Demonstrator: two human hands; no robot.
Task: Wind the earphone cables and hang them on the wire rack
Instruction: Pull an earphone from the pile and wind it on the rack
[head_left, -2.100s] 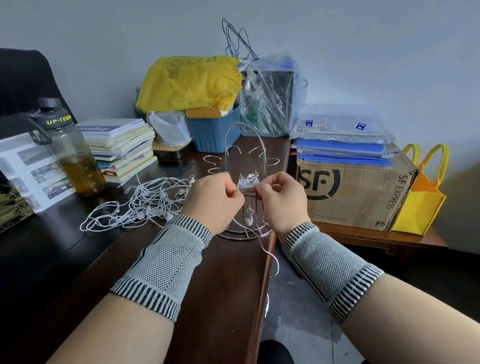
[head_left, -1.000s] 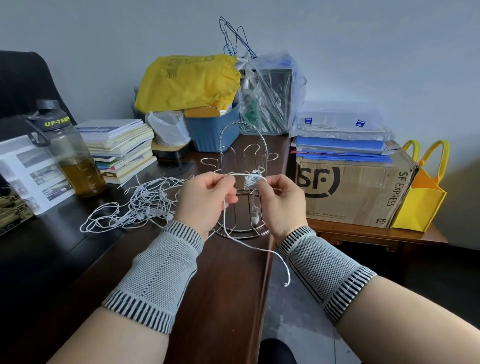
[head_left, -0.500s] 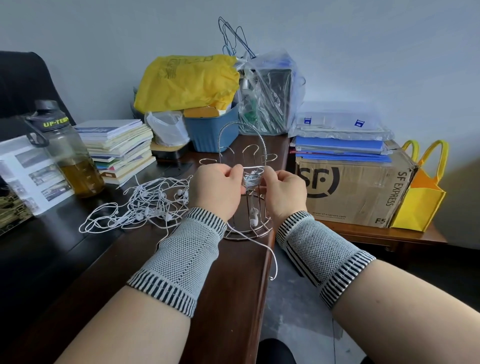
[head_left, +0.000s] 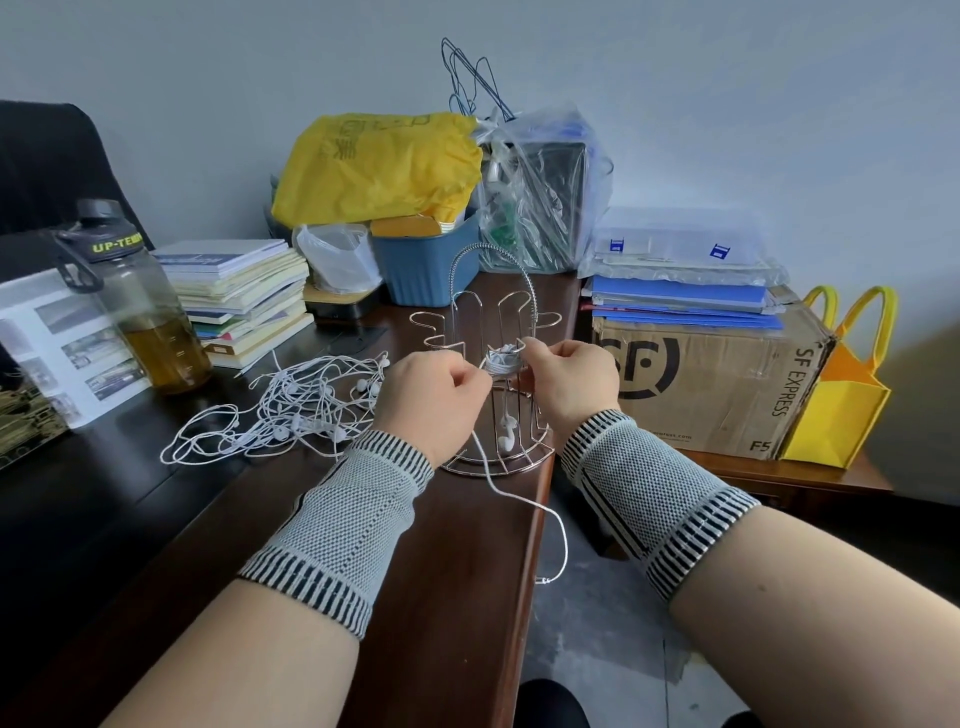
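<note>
Middle of the frame: the right hand (head_left: 566, 387) has its grip pinched on a small wound earphone bundle (head_left: 502, 360) right in front of the wire rack (head_left: 491, 332). The left hand (head_left: 434, 397) grips the loose cable tail (head_left: 524, 499), which trails off the worktop (head_left: 415, 571) edge. The tangled earphone pile (head_left: 291, 410) sits at left.
</note>
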